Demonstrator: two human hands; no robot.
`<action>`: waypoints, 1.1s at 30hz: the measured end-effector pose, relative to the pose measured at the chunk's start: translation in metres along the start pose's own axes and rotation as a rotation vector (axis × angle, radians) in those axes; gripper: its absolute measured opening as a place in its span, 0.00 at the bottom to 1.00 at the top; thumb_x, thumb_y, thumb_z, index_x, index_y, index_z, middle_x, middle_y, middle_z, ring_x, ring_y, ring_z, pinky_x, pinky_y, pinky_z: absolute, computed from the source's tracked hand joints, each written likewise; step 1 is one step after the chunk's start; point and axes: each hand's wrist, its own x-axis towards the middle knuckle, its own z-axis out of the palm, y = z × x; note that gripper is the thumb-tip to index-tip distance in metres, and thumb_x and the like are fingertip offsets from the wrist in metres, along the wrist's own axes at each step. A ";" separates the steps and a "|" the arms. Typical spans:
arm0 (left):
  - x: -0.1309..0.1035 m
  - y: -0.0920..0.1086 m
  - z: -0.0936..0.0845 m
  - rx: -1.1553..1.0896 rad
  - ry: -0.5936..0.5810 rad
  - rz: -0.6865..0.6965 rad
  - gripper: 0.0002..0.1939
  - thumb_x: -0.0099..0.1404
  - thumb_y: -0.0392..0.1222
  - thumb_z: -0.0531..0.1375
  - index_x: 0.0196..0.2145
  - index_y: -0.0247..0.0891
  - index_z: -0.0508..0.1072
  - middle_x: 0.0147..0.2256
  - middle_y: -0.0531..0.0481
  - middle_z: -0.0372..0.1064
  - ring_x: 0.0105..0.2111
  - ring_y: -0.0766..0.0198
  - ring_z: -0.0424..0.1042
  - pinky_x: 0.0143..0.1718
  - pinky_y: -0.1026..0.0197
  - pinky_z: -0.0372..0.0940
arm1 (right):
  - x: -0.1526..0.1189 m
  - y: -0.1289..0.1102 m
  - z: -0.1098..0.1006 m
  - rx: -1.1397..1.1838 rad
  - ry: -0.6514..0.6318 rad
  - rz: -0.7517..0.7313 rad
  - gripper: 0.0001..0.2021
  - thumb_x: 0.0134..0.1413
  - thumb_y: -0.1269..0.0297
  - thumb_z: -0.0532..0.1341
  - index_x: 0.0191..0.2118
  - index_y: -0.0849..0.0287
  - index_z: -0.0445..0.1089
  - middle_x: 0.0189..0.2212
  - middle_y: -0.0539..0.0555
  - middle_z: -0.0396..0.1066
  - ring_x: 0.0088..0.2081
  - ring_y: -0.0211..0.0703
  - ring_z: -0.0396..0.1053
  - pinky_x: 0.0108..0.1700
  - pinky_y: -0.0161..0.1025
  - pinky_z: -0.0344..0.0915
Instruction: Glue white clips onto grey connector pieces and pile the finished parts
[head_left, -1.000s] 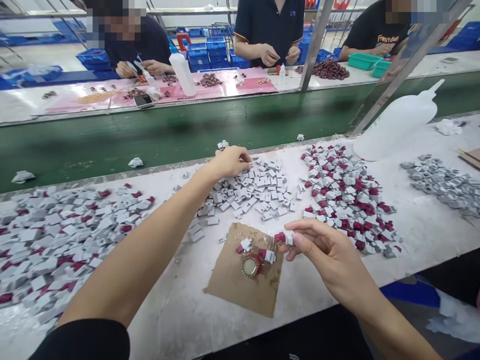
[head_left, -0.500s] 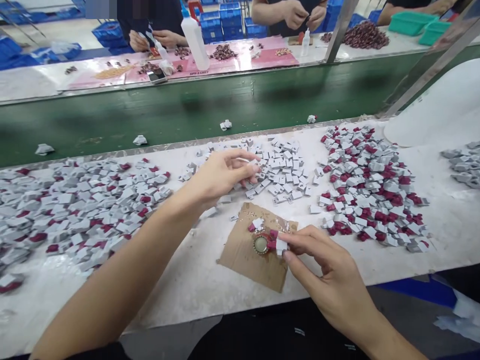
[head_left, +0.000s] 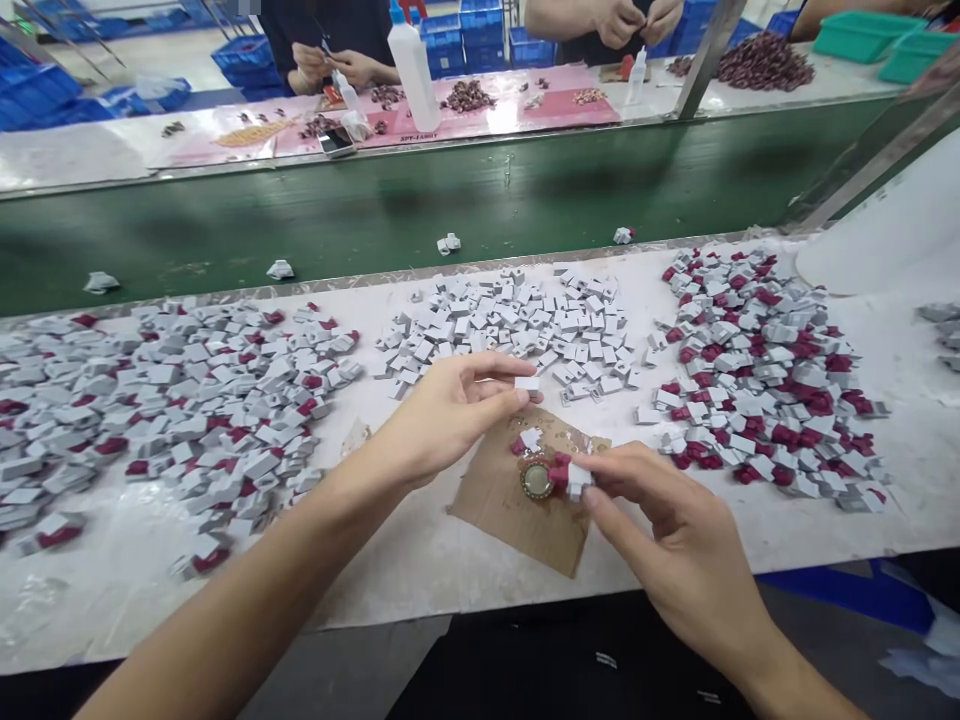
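Observation:
Between the thumb and fingers of my left hand is a small light-grey plastic block. My right hand pinches a grey and maroon plastic piece, its maroon end close to the rim of a round bottle cap; whether they touch I cannot tell. The cap lies on a piece of brown cardboard with wet spots. Another grey and maroon piece rests on the cardboard just behind the cap. Beyond my left hand spreads a pile of plain grey blocks.
Piles of grey and maroon pieces lie to the left and right. A green conveyor belt carries a few pieces. Across it, other people's hands work beside a white squeeze bottle. A white rounded object stands far right.
My left hand has come back from the grey pile toward the cardboard, now with a grey block in its fingers. My right hand keeps its piece by the cap. The view has shifted slightly.

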 end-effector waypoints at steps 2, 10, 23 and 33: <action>0.000 0.001 0.006 -0.012 -0.031 0.006 0.10 0.70 0.45 0.74 0.47 0.41 0.85 0.44 0.42 0.87 0.48 0.48 0.86 0.52 0.48 0.78 | 0.005 0.000 -0.005 0.096 0.053 0.061 0.08 0.71 0.59 0.72 0.51 0.43 0.88 0.48 0.55 0.86 0.48 0.54 0.85 0.46 0.46 0.86; 0.009 0.008 0.032 -0.069 -0.059 0.184 0.12 0.72 0.48 0.74 0.49 0.42 0.85 0.47 0.45 0.84 0.44 0.55 0.82 0.47 0.54 0.76 | 0.046 -0.003 -0.016 0.431 0.236 0.192 0.09 0.63 0.56 0.78 0.48 0.48 0.89 0.45 0.54 0.87 0.46 0.53 0.87 0.51 0.50 0.86; 0.010 0.000 0.042 -0.403 -0.181 0.088 0.09 0.72 0.40 0.75 0.47 0.39 0.81 0.48 0.44 0.86 0.47 0.57 0.86 0.57 0.53 0.77 | 0.049 -0.005 -0.021 0.293 0.267 0.071 0.10 0.70 0.60 0.74 0.53 0.41 0.88 0.50 0.51 0.87 0.51 0.54 0.86 0.62 0.61 0.82; 0.007 0.001 0.045 -0.335 -0.150 0.055 0.16 0.67 0.47 0.78 0.48 0.42 0.81 0.45 0.44 0.82 0.49 0.49 0.83 0.32 0.60 0.78 | 0.051 -0.006 -0.019 0.243 0.235 -0.001 0.09 0.71 0.61 0.73 0.54 0.45 0.88 0.52 0.52 0.86 0.57 0.55 0.84 0.66 0.59 0.80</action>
